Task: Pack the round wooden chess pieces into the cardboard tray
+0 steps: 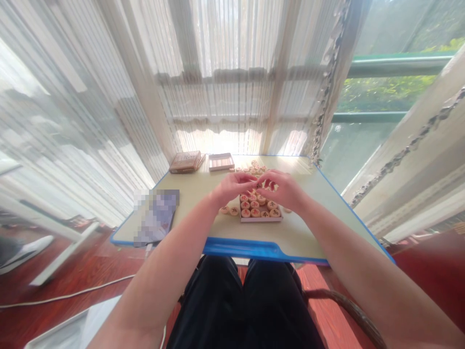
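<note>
A shallow box (261, 219) on the small table (312, 242) holds several round wooden chess pieces (255, 205) with red and dark characters. My left hand (232, 187) hovers over the box's far left corner, fingers bent and pinched together near a piece. My right hand (283, 189) is over the far right of the box, fingers curled around pieces. The two hands nearly touch at the fingertips. Two loose pieces (228, 210) lie left of the box. More pieces (253, 169) are scattered beyond the hands.
A brown box (186, 162) and an open lid (221, 161) sit at the table's far edge. A blurred dark flat object (157, 217) lies at the left. Sheer curtains hang behind. A white cable (72, 293) crosses the red floor.
</note>
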The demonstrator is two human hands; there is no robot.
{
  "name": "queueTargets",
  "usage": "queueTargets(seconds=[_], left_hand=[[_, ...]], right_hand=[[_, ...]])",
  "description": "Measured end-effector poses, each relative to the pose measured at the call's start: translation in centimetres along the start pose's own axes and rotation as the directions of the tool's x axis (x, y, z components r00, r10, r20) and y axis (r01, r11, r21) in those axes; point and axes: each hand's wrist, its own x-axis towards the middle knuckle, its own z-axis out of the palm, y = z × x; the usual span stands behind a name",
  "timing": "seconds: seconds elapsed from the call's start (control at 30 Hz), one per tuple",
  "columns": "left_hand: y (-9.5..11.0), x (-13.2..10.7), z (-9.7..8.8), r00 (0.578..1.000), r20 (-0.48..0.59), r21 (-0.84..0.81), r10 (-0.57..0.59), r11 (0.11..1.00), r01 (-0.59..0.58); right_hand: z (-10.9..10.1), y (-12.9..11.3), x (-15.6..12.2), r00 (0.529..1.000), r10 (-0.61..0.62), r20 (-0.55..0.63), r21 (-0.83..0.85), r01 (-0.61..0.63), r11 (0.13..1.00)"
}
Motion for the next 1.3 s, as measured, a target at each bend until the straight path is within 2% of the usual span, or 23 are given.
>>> queueTargets(seconds=[0.17,0.43,0.53,0.77,1.07,1.3], left_hand=[[0.1,0.0,0.0,1.000,0.029,0.025,-0.002,1.000,0.002],[0.3,0.0,0.0,0.999,-0.033,0.134,-0.013,0.991,0.017],[0.3,0.0,0.0,1.000,-0.015,0.115,0.001,0.993,0.001],[0.2,0.1,-0.3,0.998,0.021,0.075,-0.063,0.995,0.062],[-0.3,0.4,-0.4,0.999,0.001,0.006,-0.033,0.999,0.033],[-0.2,0.3,-0.2,0.998,0.009,0.024,-0.065,0.998,0.064]], right_hand=[[-0.2,-0.3,0.1,0.999,-0.016,-0.032,-0.014,0.016,1.000],[-0.8,-0.1,0.2,0.998,0.038,-0.055,-0.080,-0.042,0.996],[-0.9,-0.3,0.2,0.998,0.031,-0.052,-0.072,-0.035,0.997],[0.1,0.2,-0.1,0.999,-0.043,-0.003,-0.110,0.042,0.993],[0.0,-0.1,-0.1,0.989,-0.123,-0.081,-0.138,0.111,0.984],[0.2,-0.1,-0.2,0.988,-0.146,-0.040,-0.179,0.137,0.974]])
